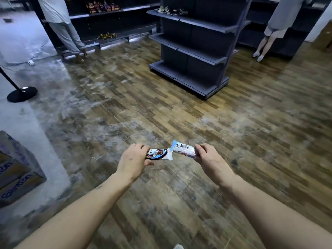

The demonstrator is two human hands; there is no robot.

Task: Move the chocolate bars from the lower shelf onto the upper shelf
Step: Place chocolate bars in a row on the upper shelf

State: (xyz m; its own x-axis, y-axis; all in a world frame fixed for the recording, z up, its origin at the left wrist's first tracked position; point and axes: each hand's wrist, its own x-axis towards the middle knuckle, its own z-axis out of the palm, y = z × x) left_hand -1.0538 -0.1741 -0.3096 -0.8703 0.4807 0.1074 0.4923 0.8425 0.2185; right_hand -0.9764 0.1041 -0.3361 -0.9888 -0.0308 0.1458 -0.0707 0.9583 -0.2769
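Carry step, by my reading. Left hand [132, 159] grips dark chocolate bar [158, 154]; right hand [209, 159] grips pale chocolate bar [183, 150]. Both well short of the shelf unit [190, 42]. Next: approach, place on upper shelf.

A dark-and-white wrapped chocolate bar [158, 154] and a pale blue Dove-branded wrapped bar [183, 149], held level above wood flooring, their inner ends nearly touching

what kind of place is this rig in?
Probably a shop or mock-up store: dark gondola shelving, packaged snacks on a wall shelf, and a Dove chocolate bar held in the right hand.
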